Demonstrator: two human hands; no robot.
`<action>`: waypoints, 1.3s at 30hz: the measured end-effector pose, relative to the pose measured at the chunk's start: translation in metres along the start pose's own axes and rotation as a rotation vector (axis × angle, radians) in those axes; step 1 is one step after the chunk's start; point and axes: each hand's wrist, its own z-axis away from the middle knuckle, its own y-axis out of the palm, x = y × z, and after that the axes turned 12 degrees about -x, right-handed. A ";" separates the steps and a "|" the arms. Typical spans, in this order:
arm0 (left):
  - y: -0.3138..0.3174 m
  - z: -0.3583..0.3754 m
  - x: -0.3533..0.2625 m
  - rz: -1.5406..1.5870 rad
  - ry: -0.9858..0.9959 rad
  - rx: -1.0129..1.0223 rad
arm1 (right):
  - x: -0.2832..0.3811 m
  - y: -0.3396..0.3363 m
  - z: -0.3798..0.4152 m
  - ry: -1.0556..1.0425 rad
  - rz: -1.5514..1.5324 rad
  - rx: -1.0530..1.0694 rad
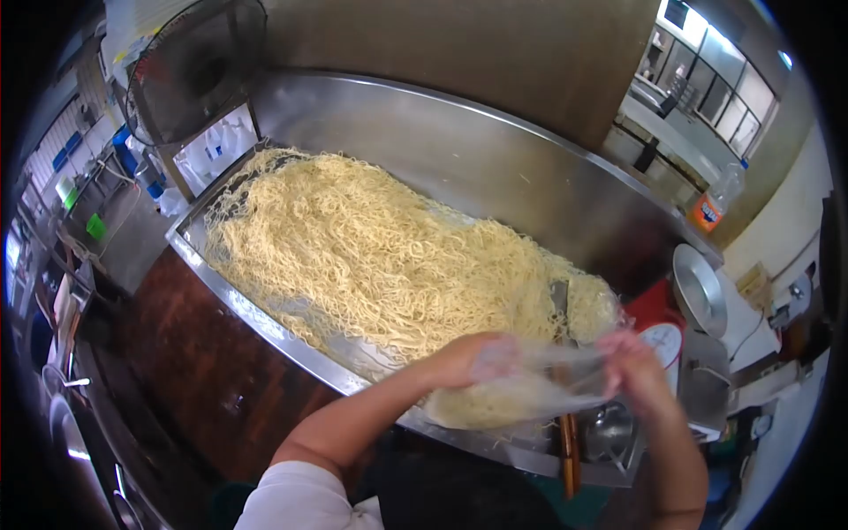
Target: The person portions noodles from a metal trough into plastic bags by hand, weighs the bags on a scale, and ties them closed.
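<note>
A clear plastic bag (565, 375) with pale yellow noodles (481, 405) in its lower part is stretched between my two hands, over the near edge of the metal tray. My left hand (486, 360) grips the bag's left side, its fingers blurred and partly covered by the film. Closed on the bag's right end is my right hand (632, 367). A large heap of loose noodles (371, 247) spreads over the tray (256, 309) just beyond. Another clear bag of noodles (592, 307) rests at the tray's right end, beyond my right hand.
On the right stand a red scale (661, 340), a round metal pan (700, 290) and a bottle with an orange label (720, 199). Wooden sticks (568, 455) lie across the tray's near edge, beside a metal bowl (609, 431). A fan (196, 71) stands at the back left.
</note>
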 end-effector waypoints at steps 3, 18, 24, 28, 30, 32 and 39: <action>0.030 0.044 0.034 0.085 -0.086 -0.276 | -0.068 -0.002 0.008 0.259 0.102 0.139; 0.019 0.060 0.031 -0.272 0.058 -0.682 | -0.198 0.145 -0.033 -0.359 0.366 -0.107; 0.080 0.052 0.093 -0.524 0.093 -0.624 | -0.193 0.152 -0.054 -0.056 0.230 -0.195; 0.086 0.064 0.089 -0.642 0.125 -0.651 | -0.247 0.151 -0.069 -0.315 0.143 -0.215; 0.087 0.063 0.091 -0.661 0.240 -0.686 | -0.246 0.151 -0.067 -0.345 0.124 -0.223; 0.085 0.051 0.084 -0.552 -0.123 -0.554 | -0.229 0.150 -0.066 -0.129 -0.012 -0.173; 0.028 0.025 0.056 -0.186 -0.179 -0.437 | -0.155 0.166 -0.036 -0.104 -0.408 0.055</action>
